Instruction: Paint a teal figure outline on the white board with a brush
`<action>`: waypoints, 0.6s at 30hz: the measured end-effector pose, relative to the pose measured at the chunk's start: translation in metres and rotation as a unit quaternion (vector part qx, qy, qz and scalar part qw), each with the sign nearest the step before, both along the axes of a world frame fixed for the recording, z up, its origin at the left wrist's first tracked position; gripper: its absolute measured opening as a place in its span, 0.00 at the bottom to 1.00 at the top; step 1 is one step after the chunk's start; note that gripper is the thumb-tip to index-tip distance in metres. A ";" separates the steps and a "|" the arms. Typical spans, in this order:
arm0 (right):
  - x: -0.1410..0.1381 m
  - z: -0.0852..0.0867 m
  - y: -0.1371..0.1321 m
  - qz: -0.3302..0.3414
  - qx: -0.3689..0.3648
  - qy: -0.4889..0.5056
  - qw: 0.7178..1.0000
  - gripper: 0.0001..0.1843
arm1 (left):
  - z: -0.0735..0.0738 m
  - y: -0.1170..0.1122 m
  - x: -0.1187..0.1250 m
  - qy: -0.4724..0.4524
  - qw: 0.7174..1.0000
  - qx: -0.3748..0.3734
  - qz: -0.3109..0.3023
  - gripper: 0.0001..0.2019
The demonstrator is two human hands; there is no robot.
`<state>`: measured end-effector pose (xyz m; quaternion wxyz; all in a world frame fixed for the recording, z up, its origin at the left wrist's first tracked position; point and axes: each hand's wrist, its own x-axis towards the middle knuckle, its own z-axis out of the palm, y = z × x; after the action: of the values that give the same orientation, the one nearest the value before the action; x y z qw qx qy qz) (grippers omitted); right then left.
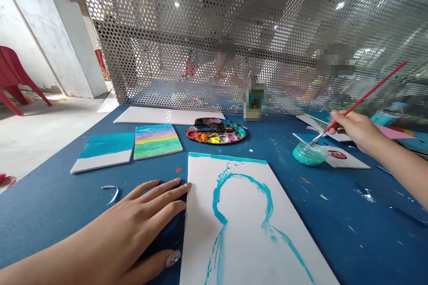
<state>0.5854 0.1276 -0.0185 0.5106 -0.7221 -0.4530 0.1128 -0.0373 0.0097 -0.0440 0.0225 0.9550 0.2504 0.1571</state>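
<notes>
A white canvas [244, 240] lies on the blue table, with a turquoise head-and-shoulders outline and a turquoise strip along its top edge. My left hand [150, 218] rests flat beside it, fingers spread, fingertips at its left edge. In my right hand [354, 129] a red-handled paintbrush [371, 90] is pinched near its ferrule. The brush tip reaches down into a clear cup [309, 155] of turquoise liquid. Beyond the canvas sits a dark paint palette [217, 131] with wells of several colours.
Two small painted canvases, one blue and white [105, 149] and one striped [158, 141], lie at left. Behind them is a long white board [167, 116]. A perforated metal screen [207, 18] borders the table's back. A white card [351, 160] lies beyond the cup; a bottle [389, 113] stands farther right.
</notes>
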 end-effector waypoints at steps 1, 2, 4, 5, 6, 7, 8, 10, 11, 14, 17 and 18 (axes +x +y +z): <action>0.000 0.000 0.004 -0.003 0.003 0.009 1.000 0.15 | 0.001 0.000 0.001 -0.005 1.000 -0.007 0.000 0.29; 0.000 0.001 0.007 -0.010 0.008 0.017 1.000 0.16 | 0.002 -0.001 0.002 -0.008 1.000 -0.013 -0.001 0.29; -0.001 0.003 0.011 -0.029 0.020 0.032 0.999 0.17 | 0.003 -0.002 0.003 -0.006 1.000 -0.021 0.000 0.28; -0.001 0.004 0.012 -0.037 0.023 0.039 0.998 0.18 | 0.003 -0.002 0.003 -0.005 1.000 -0.023 0.002 0.27; -0.002 0.005 0.012 -0.041 0.023 0.045 0.998 0.19 | 0.003 -0.003 0.002 -0.003 1.000 -0.023 0.005 0.26; -0.003 0.005 0.013 -0.042 0.018 0.051 0.998 0.19 | 0.002 -0.003 0.001 -0.001 1.000 -0.023 0.007 0.25; -0.004 0.005 0.014 -0.038 0.009 0.056 0.998 0.19 | 0.002 -0.003 0.001 0.002 1.000 -0.021 0.008 0.24; -0.009 0.004 0.017 -0.027 -0.014 0.062 0.998 0.19 | 0.001 -0.004 0.000 0.007 1.000 -0.016 0.008 0.24; -0.012 0.003 0.019 -0.024 -0.022 0.062 0.998 0.19 | 0.000 -0.004 -0.001 0.008 1.000 -0.015 0.009 0.24; -0.019 0.005 0.028 -0.033 -0.017 0.048 0.998 0.20 | 0.001 -0.004 -0.001 0.005 1.000 -0.026 0.014 0.23; -0.026 0.012 0.032 -0.043 0.012 0.017 0.999 0.20 | 0.001 -0.004 -0.001 0.008 0.999 -0.036 0.016 0.24; -0.029 0.014 0.030 -0.039 0.021 0.002 0.999 0.19 | 0.001 -0.004 -0.001 0.010 0.999 -0.037 0.016 0.24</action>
<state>0.5561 0.1581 -0.0049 0.5303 -0.7284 -0.4257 0.0842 -0.0380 0.0054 -0.0433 0.0528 0.9509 0.2718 0.1387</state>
